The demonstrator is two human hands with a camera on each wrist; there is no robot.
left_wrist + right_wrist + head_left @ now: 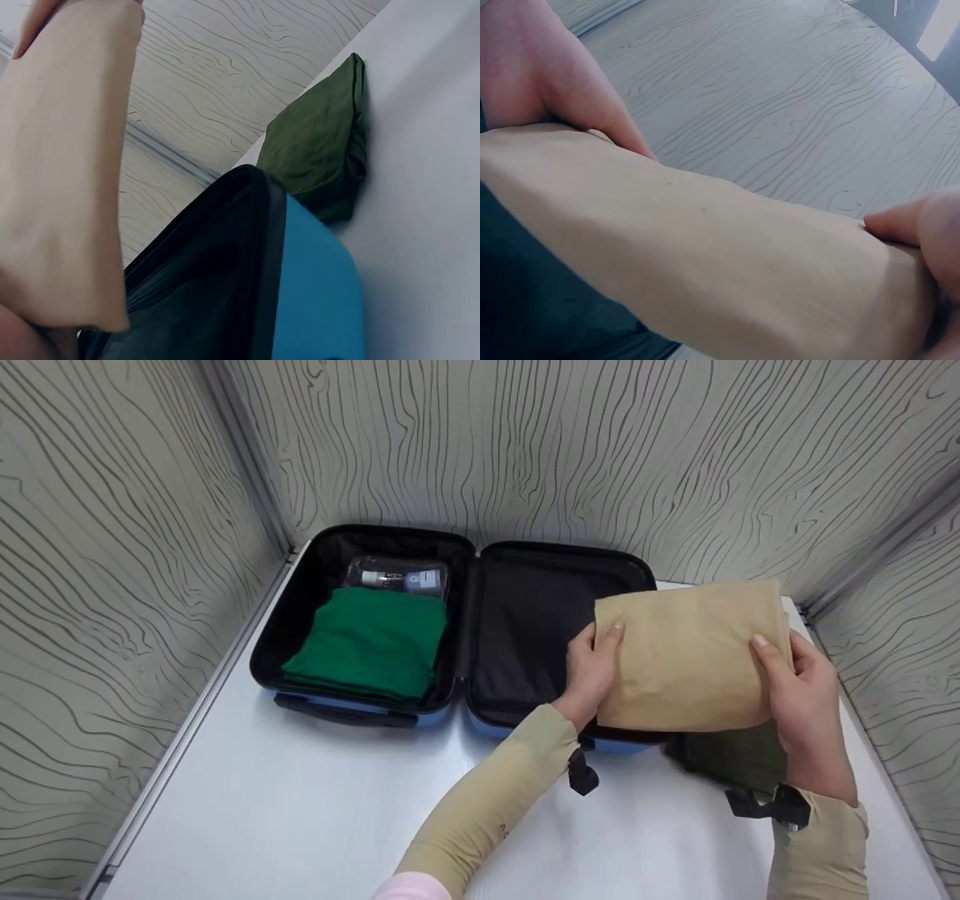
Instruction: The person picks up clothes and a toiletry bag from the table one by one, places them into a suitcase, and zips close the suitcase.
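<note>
Both hands hold a folded beige cloth (690, 660) up over the right half of an open suitcase (525, 622) and the table beside it. My left hand (592, 667) grips its left edge, thumb on the upper face and fingers behind. At the opposite edge, my right hand (806, 697) pinches it the same way. The cloth looks thick, in several layers, in the left wrist view. A dark green folded cloth (731, 754) lies on the table, partly hidden under the beige one in the head view; it shows beyond the suitcase's blue shell (315, 285).
In the suitcase's left half lie a bright green folded cloth (371, 641) and, behind it, a clear pouch (397, 574) with small bottles. The suitcase stands on a white table (300, 802). Wood-grain patterned panels (465, 442) enclose the table at the back and sides.
</note>
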